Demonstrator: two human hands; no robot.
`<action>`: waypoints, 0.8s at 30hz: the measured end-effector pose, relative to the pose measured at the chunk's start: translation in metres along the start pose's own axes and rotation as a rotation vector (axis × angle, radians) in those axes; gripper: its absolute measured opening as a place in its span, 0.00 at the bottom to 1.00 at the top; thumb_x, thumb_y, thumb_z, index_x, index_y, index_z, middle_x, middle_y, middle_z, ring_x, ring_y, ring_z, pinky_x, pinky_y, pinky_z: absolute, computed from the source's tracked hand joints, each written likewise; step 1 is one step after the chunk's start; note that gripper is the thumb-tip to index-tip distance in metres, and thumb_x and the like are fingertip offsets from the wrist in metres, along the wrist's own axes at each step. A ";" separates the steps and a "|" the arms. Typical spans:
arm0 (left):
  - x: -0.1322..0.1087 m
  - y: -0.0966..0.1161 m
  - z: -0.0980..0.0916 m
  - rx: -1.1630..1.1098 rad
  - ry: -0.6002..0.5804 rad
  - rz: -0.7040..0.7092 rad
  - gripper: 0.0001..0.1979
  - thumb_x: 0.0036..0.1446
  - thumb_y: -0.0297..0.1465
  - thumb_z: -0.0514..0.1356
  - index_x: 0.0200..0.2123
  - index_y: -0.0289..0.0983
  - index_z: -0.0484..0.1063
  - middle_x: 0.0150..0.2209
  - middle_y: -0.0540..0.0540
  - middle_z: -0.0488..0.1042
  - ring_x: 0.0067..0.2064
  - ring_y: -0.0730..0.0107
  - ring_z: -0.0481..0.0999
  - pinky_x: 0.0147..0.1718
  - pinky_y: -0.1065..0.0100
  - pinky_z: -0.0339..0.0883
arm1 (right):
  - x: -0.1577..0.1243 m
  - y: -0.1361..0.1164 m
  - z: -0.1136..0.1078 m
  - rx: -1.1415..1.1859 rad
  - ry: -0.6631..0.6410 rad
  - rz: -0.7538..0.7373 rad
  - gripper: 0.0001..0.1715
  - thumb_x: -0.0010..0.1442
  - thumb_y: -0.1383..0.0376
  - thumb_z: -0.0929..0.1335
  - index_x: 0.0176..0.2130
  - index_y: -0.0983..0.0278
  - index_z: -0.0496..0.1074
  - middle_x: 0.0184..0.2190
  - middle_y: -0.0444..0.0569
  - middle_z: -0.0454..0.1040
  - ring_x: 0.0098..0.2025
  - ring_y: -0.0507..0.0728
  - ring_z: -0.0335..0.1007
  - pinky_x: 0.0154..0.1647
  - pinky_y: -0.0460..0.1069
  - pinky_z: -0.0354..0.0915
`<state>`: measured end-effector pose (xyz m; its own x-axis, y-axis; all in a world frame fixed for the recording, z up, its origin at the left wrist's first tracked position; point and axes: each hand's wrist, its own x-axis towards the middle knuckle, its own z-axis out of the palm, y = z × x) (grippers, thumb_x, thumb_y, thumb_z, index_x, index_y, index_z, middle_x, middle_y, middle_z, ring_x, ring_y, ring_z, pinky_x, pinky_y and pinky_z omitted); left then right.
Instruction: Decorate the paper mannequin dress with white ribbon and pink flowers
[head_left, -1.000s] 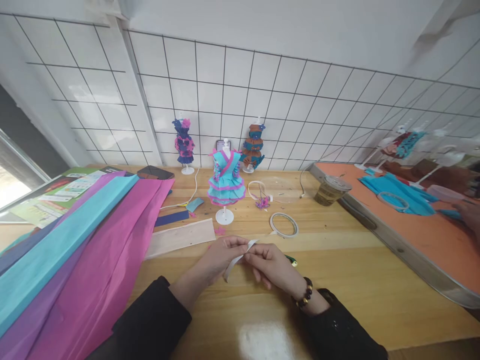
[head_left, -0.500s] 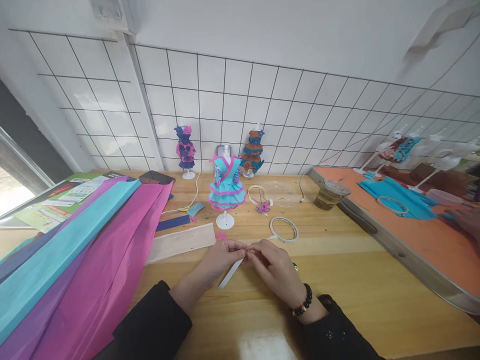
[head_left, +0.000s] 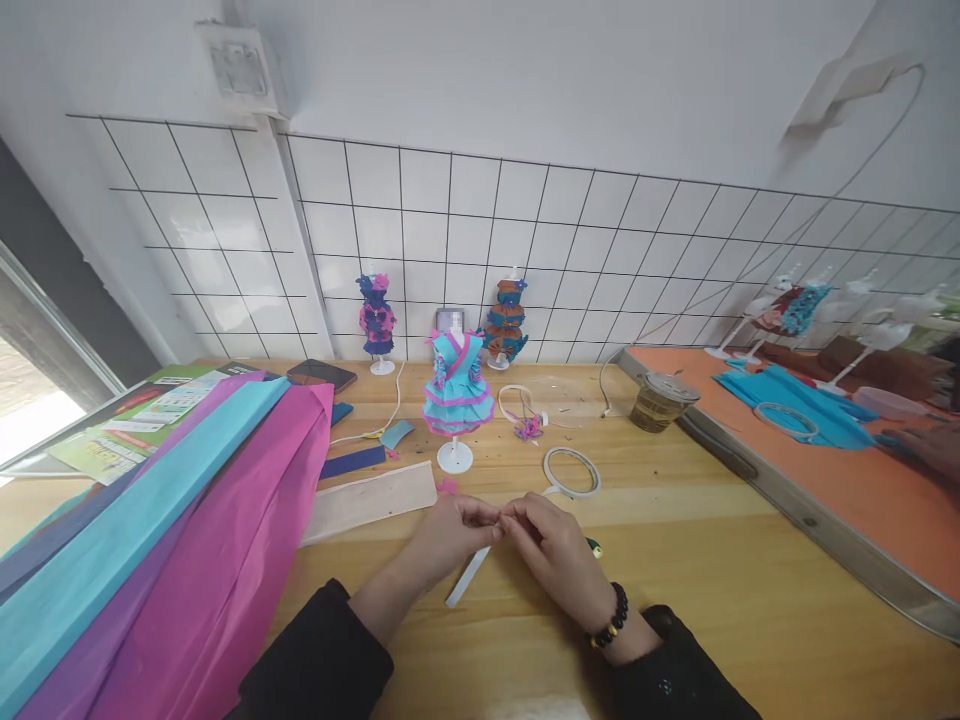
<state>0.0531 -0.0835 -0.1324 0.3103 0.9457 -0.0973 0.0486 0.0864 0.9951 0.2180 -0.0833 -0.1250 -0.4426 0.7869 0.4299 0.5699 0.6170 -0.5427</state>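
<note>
My left hand (head_left: 450,535) and my right hand (head_left: 551,545) meet fingertip to fingertip over the wooden table (head_left: 705,560). Both pinch the upper end of a narrow white strip (head_left: 466,580), which hangs down and toward me between them. A tape ring (head_left: 571,471) lies just beyond my right hand. Behind it stands a small mannequin in a turquoise and pink paper dress (head_left: 457,385) on a white stand. A pale rectangular sheet (head_left: 371,500) lies to the left of my left hand.
Long pink, turquoise and purple paper sheets (head_left: 187,520) cover the table's left side. Two more dressed mannequins (head_left: 375,318) (head_left: 508,318) stand by the tiled wall. A lidded cup of drink (head_left: 660,400), a phone (head_left: 321,374) and an orange-topped tray (head_left: 825,470) lie further off. Another person's hand (head_left: 926,445) rests at the right.
The strip's upper end has gone from sticking up between my fingers to being pinched close. My hands have drawn together at the fingertips. The camera view has tilted up slightly.
</note>
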 end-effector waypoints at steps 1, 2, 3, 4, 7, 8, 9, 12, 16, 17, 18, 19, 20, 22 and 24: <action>0.000 0.000 0.000 0.027 0.023 -0.009 0.10 0.44 0.33 0.62 0.28 0.32 0.77 0.24 0.49 0.74 0.28 0.73 0.69 0.30 0.72 0.59 | 0.000 0.000 0.000 0.004 -0.008 0.003 0.08 0.60 0.69 0.61 0.31 0.63 0.67 0.27 0.46 0.69 0.30 0.52 0.65 0.30 0.46 0.60; 0.001 -0.001 -0.001 0.053 0.043 -0.016 0.09 0.44 0.33 0.62 0.27 0.32 0.77 0.23 0.49 0.73 0.27 0.74 0.68 0.29 0.72 0.59 | 0.000 -0.001 -0.001 0.006 -0.018 0.004 0.08 0.61 0.69 0.61 0.31 0.63 0.67 0.27 0.46 0.68 0.30 0.52 0.65 0.30 0.46 0.60; 0.001 -0.001 -0.001 0.074 0.058 -0.020 0.09 0.43 0.32 0.62 0.26 0.32 0.77 0.23 0.50 0.73 0.26 0.74 0.68 0.28 0.73 0.58 | 0.000 -0.001 -0.001 0.005 -0.028 0.004 0.08 0.61 0.69 0.60 0.31 0.63 0.66 0.27 0.46 0.68 0.30 0.52 0.65 0.31 0.46 0.60; 0.001 -0.001 -0.002 0.091 0.062 -0.021 0.09 0.43 0.32 0.62 0.26 0.32 0.77 0.23 0.50 0.73 0.26 0.75 0.67 0.28 0.73 0.58 | 0.000 -0.001 -0.001 0.001 -0.038 0.003 0.08 0.61 0.68 0.60 0.31 0.63 0.66 0.27 0.46 0.68 0.30 0.53 0.65 0.31 0.46 0.60; 0.001 0.000 -0.004 0.116 0.063 -0.031 0.08 0.43 0.32 0.62 0.25 0.32 0.76 0.23 0.49 0.72 0.26 0.76 0.67 0.28 0.73 0.59 | 0.000 0.000 0.000 -0.012 -0.060 0.002 0.08 0.62 0.68 0.59 0.32 0.62 0.65 0.28 0.46 0.68 0.31 0.53 0.65 0.32 0.46 0.60; 0.001 0.001 -0.004 0.118 0.063 -0.053 0.08 0.42 0.32 0.62 0.25 0.31 0.75 0.23 0.49 0.72 0.25 0.76 0.66 0.26 0.73 0.59 | 0.000 0.000 0.000 -0.014 -0.064 0.003 0.08 0.62 0.68 0.59 0.32 0.62 0.65 0.28 0.46 0.68 0.31 0.53 0.65 0.32 0.46 0.60; 0.000 0.002 -0.004 0.112 0.060 -0.084 0.09 0.42 0.32 0.63 0.26 0.31 0.75 0.24 0.49 0.72 0.24 0.77 0.66 0.24 0.73 0.59 | 0.001 0.001 0.000 -0.014 -0.066 0.005 0.09 0.62 0.68 0.59 0.32 0.62 0.65 0.28 0.46 0.68 0.31 0.53 0.65 0.32 0.46 0.60; -0.001 0.006 -0.002 0.008 0.046 -0.166 0.14 0.40 0.33 0.64 0.32 0.31 0.72 0.28 0.46 0.73 0.23 0.76 0.67 0.20 0.73 0.62 | 0.001 0.001 0.001 -0.012 -0.065 0.005 0.09 0.62 0.68 0.59 0.31 0.62 0.65 0.27 0.46 0.68 0.30 0.53 0.65 0.32 0.46 0.60; -0.001 0.008 0.001 -0.185 0.026 -0.122 0.20 0.38 0.30 0.66 0.37 0.32 0.69 0.30 0.46 0.73 0.31 0.71 0.73 0.30 0.69 0.69 | 0.002 -0.001 0.001 -0.001 -0.059 -0.001 0.09 0.62 0.68 0.59 0.31 0.62 0.66 0.28 0.46 0.69 0.30 0.52 0.66 0.32 0.46 0.61; 0.000 0.007 0.001 -0.198 0.019 -0.105 0.19 0.39 0.30 0.66 0.37 0.32 0.68 0.29 0.47 0.73 0.31 0.72 0.73 0.32 0.68 0.69 | 0.002 -0.002 0.000 0.006 -0.060 0.000 0.10 0.62 0.68 0.59 0.31 0.62 0.66 0.28 0.46 0.69 0.30 0.52 0.66 0.32 0.46 0.61; 0.000 0.006 0.001 -0.197 0.016 -0.089 0.19 0.40 0.30 0.66 0.37 0.32 0.68 0.27 0.48 0.73 0.30 0.73 0.73 0.33 0.68 0.68 | 0.002 -0.002 0.000 0.013 -0.059 0.000 0.10 0.62 0.68 0.59 0.31 0.62 0.66 0.28 0.46 0.69 0.30 0.52 0.66 0.32 0.47 0.61; 0.001 0.005 0.001 -0.184 0.012 -0.078 0.18 0.41 0.30 0.65 0.37 0.32 0.68 0.26 0.48 0.73 0.29 0.73 0.74 0.33 0.68 0.68 | 0.002 -0.002 0.000 0.020 -0.055 0.001 0.10 0.62 0.67 0.59 0.31 0.62 0.66 0.28 0.46 0.69 0.30 0.53 0.66 0.32 0.47 0.61; 0.002 0.003 0.001 -0.166 0.008 -0.073 0.17 0.42 0.31 0.65 0.38 0.31 0.68 0.25 0.49 0.73 0.28 0.73 0.74 0.33 0.68 0.68 | 0.002 -0.002 0.000 0.024 -0.045 0.003 0.10 0.62 0.67 0.59 0.31 0.62 0.66 0.27 0.46 0.69 0.30 0.53 0.66 0.32 0.47 0.61; 0.003 0.000 0.000 -0.125 -0.001 -0.072 0.18 0.44 0.33 0.64 0.39 0.31 0.68 0.24 0.48 0.73 0.27 0.72 0.74 0.31 0.68 0.68 | 0.002 -0.001 0.000 0.027 -0.018 0.011 0.10 0.62 0.67 0.59 0.30 0.62 0.65 0.27 0.46 0.69 0.30 0.53 0.66 0.32 0.47 0.62; 0.004 -0.001 -0.001 -0.083 -0.007 -0.079 0.19 0.46 0.35 0.63 0.40 0.31 0.69 0.24 0.48 0.73 0.25 0.72 0.74 0.30 0.68 0.67 | 0.002 0.001 0.001 0.026 0.000 0.021 0.10 0.62 0.67 0.59 0.31 0.62 0.65 0.27 0.46 0.69 0.31 0.53 0.66 0.32 0.47 0.61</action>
<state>0.0530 -0.0794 -0.1337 0.3148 0.9329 -0.1749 -0.0054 0.1861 0.9825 0.2169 -0.0812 -0.1248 -0.4308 0.7997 0.4183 0.5609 0.6004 -0.5700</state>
